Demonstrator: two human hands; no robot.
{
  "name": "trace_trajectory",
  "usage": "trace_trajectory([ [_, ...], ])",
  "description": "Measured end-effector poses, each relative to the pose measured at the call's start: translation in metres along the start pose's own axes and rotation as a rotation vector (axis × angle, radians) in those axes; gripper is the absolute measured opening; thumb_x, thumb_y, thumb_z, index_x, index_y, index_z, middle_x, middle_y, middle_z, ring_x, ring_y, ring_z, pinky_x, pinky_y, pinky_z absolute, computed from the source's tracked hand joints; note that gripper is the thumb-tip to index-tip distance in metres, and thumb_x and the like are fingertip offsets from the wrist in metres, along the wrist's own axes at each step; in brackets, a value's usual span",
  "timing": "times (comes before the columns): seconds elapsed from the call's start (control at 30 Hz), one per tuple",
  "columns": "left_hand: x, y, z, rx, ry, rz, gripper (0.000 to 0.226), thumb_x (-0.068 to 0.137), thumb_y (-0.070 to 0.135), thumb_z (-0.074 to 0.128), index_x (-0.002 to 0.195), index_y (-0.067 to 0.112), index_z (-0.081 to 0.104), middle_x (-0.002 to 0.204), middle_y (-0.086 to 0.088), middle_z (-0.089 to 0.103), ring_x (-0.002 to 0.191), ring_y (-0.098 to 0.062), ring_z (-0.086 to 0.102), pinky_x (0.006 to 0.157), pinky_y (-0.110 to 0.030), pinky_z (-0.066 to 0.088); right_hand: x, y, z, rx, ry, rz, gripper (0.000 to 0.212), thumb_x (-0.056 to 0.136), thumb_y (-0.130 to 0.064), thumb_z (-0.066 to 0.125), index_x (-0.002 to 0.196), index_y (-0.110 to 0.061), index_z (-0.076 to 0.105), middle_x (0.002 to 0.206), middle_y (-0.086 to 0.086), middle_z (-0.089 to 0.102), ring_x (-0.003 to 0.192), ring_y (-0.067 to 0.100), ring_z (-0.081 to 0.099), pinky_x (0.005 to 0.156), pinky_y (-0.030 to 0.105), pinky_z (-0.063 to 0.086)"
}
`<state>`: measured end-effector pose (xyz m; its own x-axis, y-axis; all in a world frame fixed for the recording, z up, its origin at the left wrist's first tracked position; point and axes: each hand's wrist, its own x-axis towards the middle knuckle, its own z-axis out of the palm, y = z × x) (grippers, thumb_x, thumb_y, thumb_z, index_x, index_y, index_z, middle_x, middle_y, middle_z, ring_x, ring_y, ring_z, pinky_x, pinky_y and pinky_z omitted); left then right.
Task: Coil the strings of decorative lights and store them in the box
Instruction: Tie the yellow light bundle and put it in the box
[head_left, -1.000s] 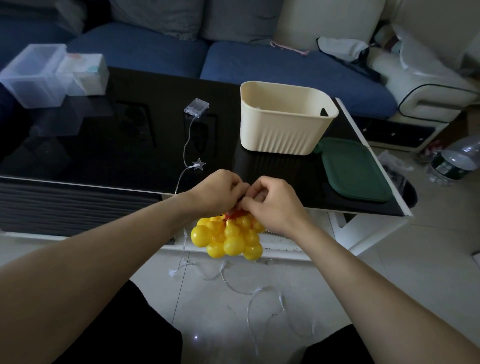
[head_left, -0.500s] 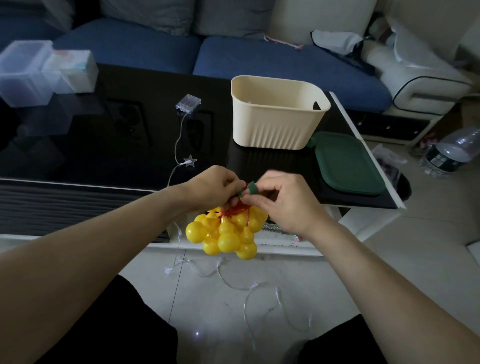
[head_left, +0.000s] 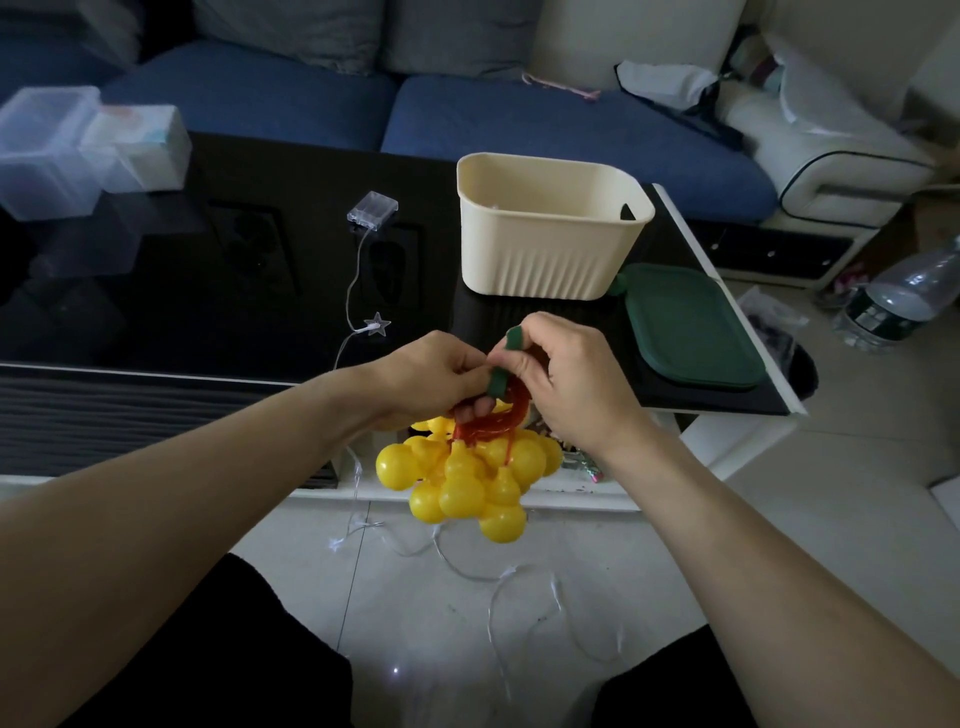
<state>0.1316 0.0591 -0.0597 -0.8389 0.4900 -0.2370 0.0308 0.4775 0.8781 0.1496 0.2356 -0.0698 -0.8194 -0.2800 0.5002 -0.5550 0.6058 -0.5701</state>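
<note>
A bunch of yellow gourd-shaped lights (head_left: 467, 475) hangs from a coil of red wire (head_left: 496, 422) in front of the table edge. My left hand (head_left: 431, 376) grips the red coil from the left. My right hand (head_left: 563, 374) pinches a green strap (head_left: 503, 366) that runs over the coil. The cream ribbed box (head_left: 545, 244) stands open on the black table (head_left: 208, 291) just beyond my hands. A second string with a clear star (head_left: 376, 325) runs from a clear battery case (head_left: 372, 209) over the table edge down to the floor (head_left: 498, 587).
A dark green lid (head_left: 691, 327) lies right of the box. Clear plastic containers (head_left: 78, 145) sit at the table's far left. A blue sofa (head_left: 519, 114) is behind the table. A plastic bottle (head_left: 904, 296) lies on the floor at right.
My hands have drawn apart a little. The green strap and the red wire coil now show between them. The yellow bunch hangs lower under my hands.
</note>
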Motion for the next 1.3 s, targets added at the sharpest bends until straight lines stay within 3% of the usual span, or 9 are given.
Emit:
trace_trajectory([
  [0.17,-0.005,-0.007,-0.010,-0.002,-0.139,0.007,0.035,0.105,0.016,0.044,0.101,-0.011,0.065,0.078,-0.013,0.061,0.072,-0.021,0.050,0.071,-0.031,0.044,0.000,-0.002,0.006,0.016,-0.029,0.071,0.027,0.096,-0.028,0.065,0.087,-0.003,0.064,0.077,0.006,0.069,0.071,0.021,0.066,0.062,0.045,0.052],
  [0.3,-0.008,-0.010,-0.014,-0.032,-0.218,-0.016,0.028,0.103,0.010,0.045,0.094,-0.005,0.067,0.070,0.001,0.063,0.069,-0.012,0.053,0.069,-0.026,0.045,0.002,-0.005,0.007,-0.030,-0.068,0.060,0.027,0.096,-0.029,0.066,0.086,-0.004,0.062,0.075,0.004,0.068,0.068,0.018,0.064,0.060,0.041,0.050],
  [0.43,-0.007,-0.011,-0.014,-0.086,-0.221,0.004,0.024,0.102,0.005,0.045,0.100,-0.010,0.064,0.075,-0.003,0.062,0.070,-0.014,0.052,0.070,-0.029,0.043,0.003,-0.006,0.009,0.016,-0.129,0.093,0.026,0.099,-0.025,0.061,0.088,-0.002,0.057,0.079,0.008,0.065,0.071,0.021,0.062,0.061,0.035,0.046],
  [0.57,-0.008,-0.009,-0.015,-0.180,-0.276,0.037,0.020,0.102,0.002,0.043,0.110,0.008,0.060,0.076,-0.005,0.058,0.068,-0.012,0.049,0.066,-0.026,0.042,0.001,-0.006,0.010,0.047,-0.162,0.170,0.026,0.102,-0.024,0.056,0.084,-0.008,0.047,0.068,-0.005,0.053,0.059,0.004,0.053,0.051,0.015,0.036],
  [0.73,-0.009,-0.006,-0.015,-0.140,-0.286,0.023,0.030,0.102,0.002,0.042,0.128,0.008,0.054,0.076,-0.006,0.059,0.067,-0.012,0.051,0.065,-0.026,0.043,0.001,-0.002,0.013,0.065,-0.191,0.265,0.028,0.102,-0.029,0.056,0.082,-0.011,0.048,0.062,-0.004,0.053,0.050,0.002,0.050,0.046,0.016,0.037],
  [0.83,-0.011,-0.002,-0.013,-0.110,-0.256,0.039,0.033,0.103,0.004,0.042,0.132,0.009,0.054,0.075,-0.005,0.058,0.068,-0.011,0.051,0.065,-0.024,0.044,0.004,0.000,0.012,0.092,-0.205,0.304,0.032,0.100,-0.033,0.058,0.080,-0.009,0.052,0.061,0.008,0.061,0.048,0.006,0.048,0.045,0.021,0.036],
  [0.97,-0.014,0.003,-0.014,-0.166,-0.216,0.092,0.036,0.103,-0.002,0.037,0.134,0.009,0.052,0.068,0.002,0.058,0.063,-0.003,0.054,0.062,-0.014,0.044,0.007,0.002,0.014,0.188,-0.181,0.389,0.035,0.099,-0.030,0.061,0.078,-0.002,0.055,0.049,-0.001,0.049,0.042,0.008,0.039,0.044,0.021,0.032],
  [1.13,-0.017,0.003,-0.013,-0.103,-0.082,0.103,0.047,0.104,0.000,0.037,0.148,0.014,0.037,0.072,0.003,0.059,0.063,0.003,0.058,0.063,-0.011,0.046,0.008,0.003,0.024,0.416,-0.145,0.626,0.040,0.096,-0.030,0.065,0.086,0.008,0.062,0.063,0.009,0.060,0.058,0.021,0.058,0.058,0.034,0.047],
  [1.3,-0.017,0.008,-0.010,-0.012,0.036,0.164,0.044,0.104,0.003,0.037,0.146,0.016,0.039,0.084,-0.012,0.061,0.062,0.005,0.057,0.059,-0.012,0.048,0.014,0.000,0.020,0.524,-0.138,0.757,0.036,0.095,-0.032,0.067,0.066,-0.014,0.056,0.053,0.000,0.058,0.043,0.015,0.055,0.040,0.024,0.042],
])
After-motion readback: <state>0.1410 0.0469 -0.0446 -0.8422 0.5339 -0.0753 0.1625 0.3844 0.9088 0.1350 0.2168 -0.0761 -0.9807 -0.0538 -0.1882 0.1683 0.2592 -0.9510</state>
